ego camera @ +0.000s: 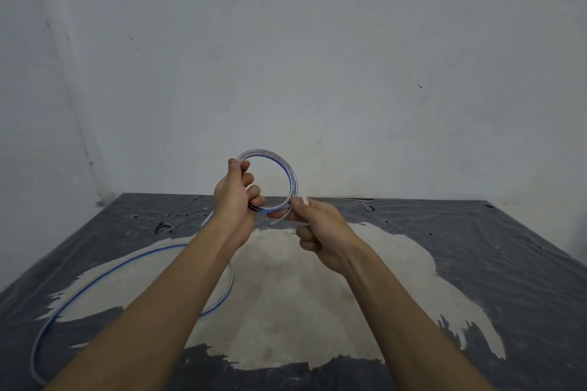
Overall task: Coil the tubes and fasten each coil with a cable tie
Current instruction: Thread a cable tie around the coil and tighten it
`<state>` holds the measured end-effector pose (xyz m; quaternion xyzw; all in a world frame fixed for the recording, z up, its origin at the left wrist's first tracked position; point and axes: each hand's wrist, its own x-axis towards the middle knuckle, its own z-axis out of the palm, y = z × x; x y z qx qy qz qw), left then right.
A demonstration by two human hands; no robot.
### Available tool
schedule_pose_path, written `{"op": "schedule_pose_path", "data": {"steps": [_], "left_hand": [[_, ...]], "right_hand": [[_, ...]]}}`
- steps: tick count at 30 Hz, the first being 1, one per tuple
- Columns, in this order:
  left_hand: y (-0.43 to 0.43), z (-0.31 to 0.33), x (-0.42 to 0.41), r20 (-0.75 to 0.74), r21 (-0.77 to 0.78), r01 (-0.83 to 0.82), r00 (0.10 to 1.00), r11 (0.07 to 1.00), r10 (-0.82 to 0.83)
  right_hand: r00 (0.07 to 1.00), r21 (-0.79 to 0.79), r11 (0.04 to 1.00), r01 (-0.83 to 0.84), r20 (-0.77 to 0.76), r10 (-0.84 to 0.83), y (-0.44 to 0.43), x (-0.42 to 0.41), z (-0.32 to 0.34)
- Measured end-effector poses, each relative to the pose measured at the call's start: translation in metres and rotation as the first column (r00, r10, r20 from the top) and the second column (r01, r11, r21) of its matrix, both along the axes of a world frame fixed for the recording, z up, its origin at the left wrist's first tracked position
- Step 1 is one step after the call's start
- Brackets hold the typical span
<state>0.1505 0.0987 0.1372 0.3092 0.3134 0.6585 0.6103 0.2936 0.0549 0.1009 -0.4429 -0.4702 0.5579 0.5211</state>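
A clear tube with a blue stripe is wound into a small coil (290, 178), held upright in the air above the table. My left hand (236, 197) grips the coil's left and lower side, thumb on top and fingers curled through the ring. My right hand (317, 225) pinches a thin white cable tie (303, 201) at the coil's lower right, where the tie meets the tube. A second, uncoiled tube (104, 276) of the same kind lies on the table in a wide loop at the left, partly hidden under my left forearm.
The table (476, 263) has a dark worn cover with a large pale bare patch in the middle. A small white piece (205, 220), perhaps another tie, lies at the back left of the table. A plain grey wall stands right behind.
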Motion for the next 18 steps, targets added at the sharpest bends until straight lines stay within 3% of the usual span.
{"op": "schedule_pose_path", "data": {"steps": [3, 9, 18], "left_hand": [[-0.001, 0.002, -0.002, 0.088, -0.009, 0.032, 0.996, 0.999, -0.031], [-0.005, 0.004, 0.009, 0.154, -0.022, -0.042, 0.987, 0.999, 0.045], [-0.006, -0.004, 0.014, 0.100, -0.019, -0.244, 0.964, 0.970, 0.245]], "right_hand": [[0.996, 0.036, 0.995, -0.091, -0.001, 0.091, -0.004, -0.001, -0.006], [0.989, 0.016, 1.000, 0.024, -0.149, -0.022, -0.003, -0.018, -0.007], [0.979, 0.069, 0.977, 0.202, 0.007, -0.203, -0.004, -0.029, -0.001]]}}
